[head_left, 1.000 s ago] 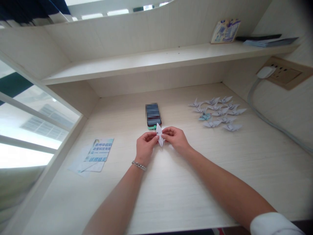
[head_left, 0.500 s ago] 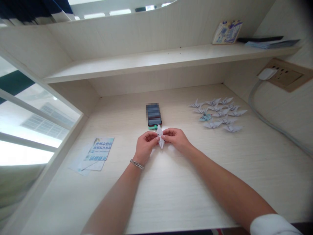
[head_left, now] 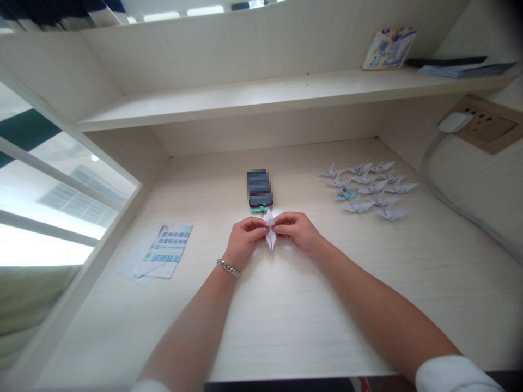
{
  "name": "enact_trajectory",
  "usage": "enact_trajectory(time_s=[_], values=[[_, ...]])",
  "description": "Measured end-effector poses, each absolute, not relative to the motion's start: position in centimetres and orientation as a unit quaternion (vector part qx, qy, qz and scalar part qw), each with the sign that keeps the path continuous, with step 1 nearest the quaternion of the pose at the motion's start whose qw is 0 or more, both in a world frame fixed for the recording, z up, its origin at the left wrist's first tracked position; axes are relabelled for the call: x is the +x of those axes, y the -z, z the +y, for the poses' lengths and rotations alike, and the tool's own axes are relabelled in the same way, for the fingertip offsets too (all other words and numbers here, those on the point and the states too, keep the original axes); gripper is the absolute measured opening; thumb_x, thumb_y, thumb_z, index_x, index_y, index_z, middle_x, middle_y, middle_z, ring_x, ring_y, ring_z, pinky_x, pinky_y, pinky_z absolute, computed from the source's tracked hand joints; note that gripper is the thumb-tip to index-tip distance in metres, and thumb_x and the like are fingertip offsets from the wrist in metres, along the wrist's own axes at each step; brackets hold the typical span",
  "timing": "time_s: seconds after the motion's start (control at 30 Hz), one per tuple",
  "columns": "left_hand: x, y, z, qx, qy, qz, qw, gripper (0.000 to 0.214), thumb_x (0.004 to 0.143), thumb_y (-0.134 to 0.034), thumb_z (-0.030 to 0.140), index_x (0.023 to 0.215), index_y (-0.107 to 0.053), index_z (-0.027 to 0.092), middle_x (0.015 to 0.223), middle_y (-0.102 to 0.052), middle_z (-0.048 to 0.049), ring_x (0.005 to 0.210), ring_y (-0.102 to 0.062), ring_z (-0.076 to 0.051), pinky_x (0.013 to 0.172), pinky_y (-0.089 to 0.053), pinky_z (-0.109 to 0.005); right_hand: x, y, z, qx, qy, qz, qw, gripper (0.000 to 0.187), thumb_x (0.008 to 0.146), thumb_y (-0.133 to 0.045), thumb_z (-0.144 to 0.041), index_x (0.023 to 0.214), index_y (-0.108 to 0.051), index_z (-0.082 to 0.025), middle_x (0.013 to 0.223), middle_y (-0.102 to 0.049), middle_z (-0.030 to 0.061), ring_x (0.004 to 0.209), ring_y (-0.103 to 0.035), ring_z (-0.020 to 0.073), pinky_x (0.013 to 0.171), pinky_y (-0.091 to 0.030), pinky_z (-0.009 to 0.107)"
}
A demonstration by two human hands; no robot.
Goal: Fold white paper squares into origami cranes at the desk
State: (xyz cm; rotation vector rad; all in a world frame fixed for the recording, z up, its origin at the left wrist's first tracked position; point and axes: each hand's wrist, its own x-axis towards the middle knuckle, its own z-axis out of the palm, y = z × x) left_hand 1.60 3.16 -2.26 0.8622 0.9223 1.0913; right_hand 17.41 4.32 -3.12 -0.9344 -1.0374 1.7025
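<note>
A small folded white origami paper [head_left: 270, 237], narrow and pointed at both ends, is held upright between my two hands over the desk. My left hand [head_left: 245, 238] pinches its left side between thumb and fingers. On the opposite side, my right hand [head_left: 297, 231] grips it the same way. The fingertips hide part of the paper's middle. Just beyond its upper tip lies a phone [head_left: 260, 188] with a green edge at its near end. Several folded paper cranes [head_left: 372, 188] stand grouped at the right, most of them white and one bluish [head_left: 346, 194].
Printed cards and loose sheets [head_left: 168, 245] lie on the desk at the left. A cable [head_left: 427, 163] runs from a plug [head_left: 455, 122] in the wall socket [head_left: 490, 126] down the right side. Above the desk, a shelf [head_left: 245, 103] carries a small box [head_left: 389, 49] and flat booklets [head_left: 468, 69].
Both hands keep their pinch on the folded paper, with only a slight shift of the fingers. The whole view has moved a little.
</note>
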Motion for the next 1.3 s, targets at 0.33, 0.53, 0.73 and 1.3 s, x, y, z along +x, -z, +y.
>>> enact_trajectory(time_s=[0.33,0.53,0.73,1.3], values=[[1.6,2.6,3.1,0.396,-0.488,0.404,0.664,0.009,0.060,-0.069,0.014,0.067,-0.065,0.014,0.070,-0.063,-0.0012,0.065,-0.058,-0.011,0.062,-0.047,-0.025,17.6,2.9,4.5,-0.386,-0.684,-0.440,0.436,0.010,0.063,-0.068,-0.025,0.069,-0.069,-0.016,0.063,-0.064,0.0011,0.058,-0.056,0.0120,0.057,-0.046,0.026],[1.7,3.0,3.2,0.408,-0.495,0.427,0.637,0.012,0.060,-0.068,0.017,0.072,-0.067,0.013,0.071,-0.065,-0.0040,0.065,-0.060,-0.014,0.063,-0.048,-0.027,17.4,3.5,4.6,-0.421,-0.618,-0.501,0.435,0.016,0.059,-0.071,-0.026,0.072,-0.067,-0.016,0.063,-0.063,-0.0001,0.055,-0.055,0.0115,0.055,-0.046,0.026],[1.8,3.6,3.3,0.424,-0.509,0.449,0.599,0.023,0.059,-0.072,0.023,0.078,-0.066,0.012,0.073,-0.066,-0.0047,0.065,-0.060,-0.013,0.063,-0.048,-0.025,17.2,3.9,4.6,-0.423,-0.586,-0.517,0.458,0.020,0.059,-0.072,-0.026,0.073,-0.063,-0.017,0.067,-0.064,0.0008,0.061,-0.059,0.0140,0.058,-0.048,0.028],[1.6,4.2,3.6,0.465,-0.507,0.461,0.561,0.025,0.062,-0.071,0.025,0.082,-0.061,0.013,0.074,-0.065,-0.0040,0.066,-0.060,-0.013,0.064,-0.048,-0.026,17.0,3.8,4.6,-0.425,-0.601,-0.500,0.455,0.019,0.060,-0.072,-0.028,0.073,-0.062,-0.017,0.064,-0.062,-0.0003,0.058,-0.058,0.0134,0.057,-0.050,0.028]])
